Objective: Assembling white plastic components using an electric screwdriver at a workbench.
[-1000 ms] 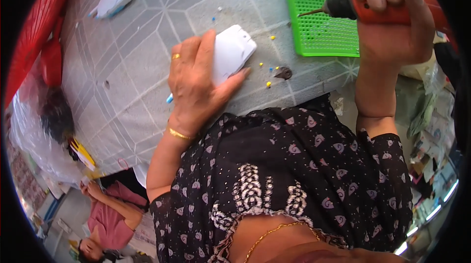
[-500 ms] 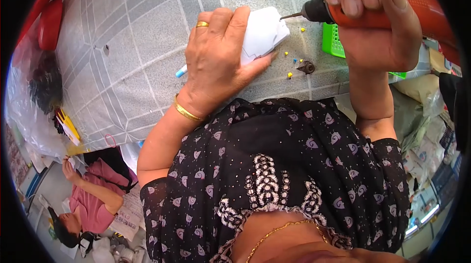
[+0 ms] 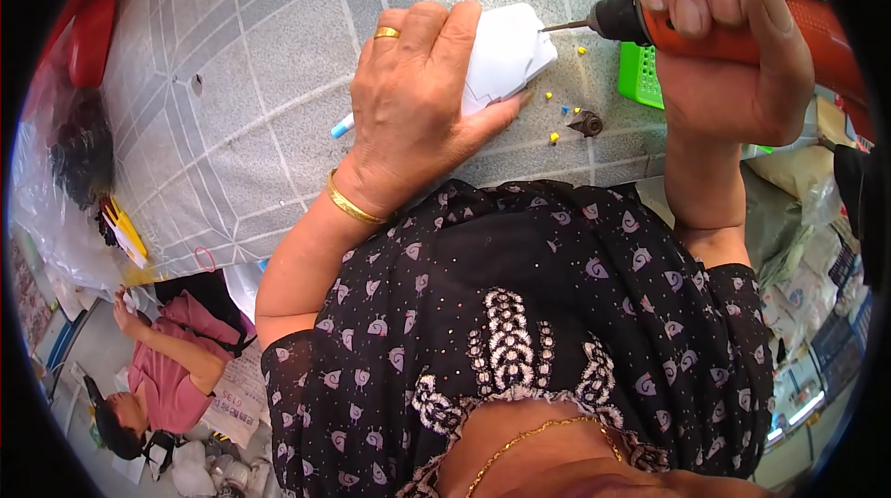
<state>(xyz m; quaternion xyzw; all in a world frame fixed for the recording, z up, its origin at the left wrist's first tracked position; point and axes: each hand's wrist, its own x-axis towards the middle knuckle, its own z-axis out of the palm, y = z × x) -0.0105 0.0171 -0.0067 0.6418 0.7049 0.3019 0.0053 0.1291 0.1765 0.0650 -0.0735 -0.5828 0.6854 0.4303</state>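
My left hand (image 3: 413,80) is closed around a white plastic piece with a stepped edge (image 3: 506,48), pressing it down on the patterned tabletop. My right hand (image 3: 729,43) grips a red electric screwdriver (image 3: 817,38) with a black chuck (image 3: 619,19). Its thin bit points left, and the tip meets the right end of the white piece. From beneath my left hand, on its wrist side, sticks out a pale blue and white stick-like end (image 3: 342,127). Most of the white piece's left part is hidden by my fingers.
Small yellow and blue bits (image 3: 554,138) lie scattered near a dark cone-shaped part (image 3: 587,124). A green perforated basket (image 3: 639,76) stands under my right hand. Yellow-handled tools (image 3: 125,233) and clear plastic bags (image 3: 56,192) sit at the left edge. Another person (image 3: 172,368) sits beyond, lower left.
The view has shifted slightly, so the hands, white piece and screwdriver appear a little farther right. The bit's tip stays at the piece's right end, and both holds are unchanged.
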